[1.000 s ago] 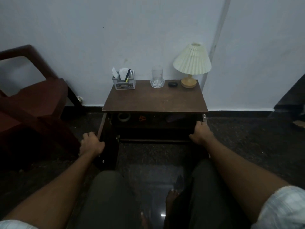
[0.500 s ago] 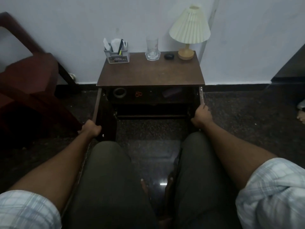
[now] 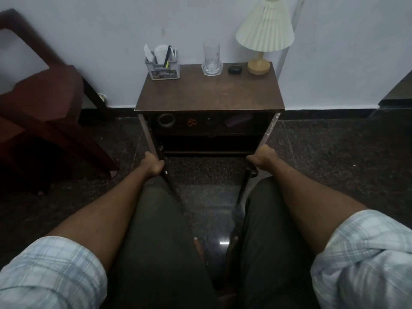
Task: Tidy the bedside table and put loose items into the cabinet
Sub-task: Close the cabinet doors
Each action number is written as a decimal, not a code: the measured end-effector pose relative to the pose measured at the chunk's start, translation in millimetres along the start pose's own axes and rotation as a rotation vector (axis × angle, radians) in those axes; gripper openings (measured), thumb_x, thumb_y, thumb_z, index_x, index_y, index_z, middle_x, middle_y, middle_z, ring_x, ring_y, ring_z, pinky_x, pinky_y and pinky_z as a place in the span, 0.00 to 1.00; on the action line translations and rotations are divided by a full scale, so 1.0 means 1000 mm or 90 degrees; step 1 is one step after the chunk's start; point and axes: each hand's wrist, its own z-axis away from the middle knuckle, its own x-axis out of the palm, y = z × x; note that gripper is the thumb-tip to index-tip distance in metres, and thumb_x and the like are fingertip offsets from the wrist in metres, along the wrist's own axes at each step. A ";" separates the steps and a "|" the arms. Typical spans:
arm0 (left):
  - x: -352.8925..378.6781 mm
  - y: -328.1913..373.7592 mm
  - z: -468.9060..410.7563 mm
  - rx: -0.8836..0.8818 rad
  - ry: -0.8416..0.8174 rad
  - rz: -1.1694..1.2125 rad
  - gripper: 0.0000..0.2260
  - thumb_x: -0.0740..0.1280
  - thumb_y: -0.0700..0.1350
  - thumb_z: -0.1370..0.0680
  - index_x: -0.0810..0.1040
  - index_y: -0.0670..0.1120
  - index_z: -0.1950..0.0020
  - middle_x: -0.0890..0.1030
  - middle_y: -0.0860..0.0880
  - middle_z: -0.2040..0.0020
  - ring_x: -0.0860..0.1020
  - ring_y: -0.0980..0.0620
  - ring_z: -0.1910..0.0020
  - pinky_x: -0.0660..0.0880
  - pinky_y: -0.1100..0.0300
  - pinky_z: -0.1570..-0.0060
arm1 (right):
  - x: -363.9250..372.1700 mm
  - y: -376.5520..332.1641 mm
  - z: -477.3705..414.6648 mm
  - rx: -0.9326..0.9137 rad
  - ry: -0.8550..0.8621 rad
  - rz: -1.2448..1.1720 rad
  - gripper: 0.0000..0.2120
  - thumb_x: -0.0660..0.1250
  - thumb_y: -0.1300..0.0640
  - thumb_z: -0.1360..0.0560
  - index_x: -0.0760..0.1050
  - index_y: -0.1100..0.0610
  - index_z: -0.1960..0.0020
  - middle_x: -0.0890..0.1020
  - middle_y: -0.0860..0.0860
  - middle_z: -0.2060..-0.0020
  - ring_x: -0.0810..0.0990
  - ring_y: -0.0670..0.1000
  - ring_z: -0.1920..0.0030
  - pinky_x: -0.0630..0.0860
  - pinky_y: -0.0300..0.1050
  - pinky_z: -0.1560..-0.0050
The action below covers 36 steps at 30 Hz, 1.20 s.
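The brown bedside table [image 3: 209, 94] stands against the wall with both cabinet doors swung open toward me. My left hand [image 3: 153, 165] grips the edge of the left door [image 3: 148, 134]. My right hand [image 3: 260, 158] grips the edge of the right door [image 3: 268, 132]. On the upper shelf inside lie a roll of tape [image 3: 166, 120], orange scissors [image 3: 192, 122] and a purple item [image 3: 237, 120]. On the tabletop stand a grey organiser [image 3: 162, 68] with pens, a glass [image 3: 211, 58], a small black case [image 3: 234, 69] and a lamp [image 3: 264, 34].
A dark red wooden chair [image 3: 44, 103] stands to the left of the table. A dark piece of furniture [image 3: 399, 90] shows at the right edge. My knees [image 3: 160, 219] are in front of the cabinet, above the dark speckled floor [image 3: 334, 152].
The view has come closer to the table and tilted down. Both hands keep hold of the doors' edges, and the doors now lie nearer to my knees.
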 end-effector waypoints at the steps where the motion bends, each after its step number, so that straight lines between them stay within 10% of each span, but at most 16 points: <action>1: 0.001 0.004 -0.001 -0.009 -0.012 0.010 0.34 0.64 0.48 0.19 0.51 0.32 0.23 0.65 0.33 0.26 0.68 0.34 0.29 0.72 0.50 0.38 | 0.002 -0.001 -0.001 0.002 -0.011 0.004 0.23 0.71 0.49 0.24 0.77 0.64 0.37 0.82 0.61 0.42 0.82 0.60 0.43 0.80 0.52 0.41; 8: 0.012 0.008 -0.005 -0.024 -0.066 0.114 0.19 0.59 0.47 0.19 0.77 0.34 0.39 0.80 0.36 0.50 0.78 0.40 0.56 0.74 0.53 0.59 | 0.010 -0.005 0.004 0.060 -0.142 -0.132 0.16 0.60 0.51 0.19 0.76 0.58 0.61 0.81 0.55 0.64 0.80 0.53 0.68 0.78 0.41 0.71; 14: 0.015 0.017 -0.010 -0.041 -0.111 0.132 0.21 0.56 0.53 0.19 0.77 0.39 0.37 0.82 0.40 0.48 0.77 0.44 0.58 0.72 0.55 0.57 | 0.017 -0.020 -0.006 0.143 -0.230 -0.232 0.20 0.59 0.44 0.20 0.76 0.56 0.37 0.78 0.58 0.40 0.78 0.60 0.41 0.79 0.53 0.51; 23: 0.029 0.038 -0.023 -0.034 -0.168 0.187 0.40 0.56 0.70 0.23 0.63 0.43 0.22 0.71 0.41 0.27 0.75 0.38 0.35 0.74 0.50 0.48 | 0.048 -0.036 -0.032 0.057 -0.150 -0.326 0.41 0.66 0.31 0.28 0.70 0.62 0.29 0.78 0.58 0.41 0.79 0.58 0.49 0.75 0.47 0.60; 28: 0.038 0.048 -0.035 -0.029 -0.189 0.261 0.30 0.46 0.63 0.18 0.63 0.48 0.23 0.74 0.42 0.30 0.79 0.41 0.43 0.73 0.50 0.54 | 0.054 -0.046 -0.046 0.010 -0.197 -0.421 0.26 0.61 0.40 0.25 0.76 0.59 0.39 0.82 0.57 0.46 0.85 0.60 0.59 0.74 0.51 0.54; 36: 0.051 0.062 -0.062 -0.037 -0.224 0.423 0.14 0.63 0.48 0.18 0.76 0.45 0.34 0.78 0.44 0.36 0.80 0.46 0.44 0.79 0.56 0.55 | 0.072 -0.054 -0.070 -0.043 -0.123 -0.410 0.12 0.63 0.52 0.17 0.77 0.60 0.51 0.81 0.56 0.59 0.80 0.51 0.69 0.74 0.41 0.70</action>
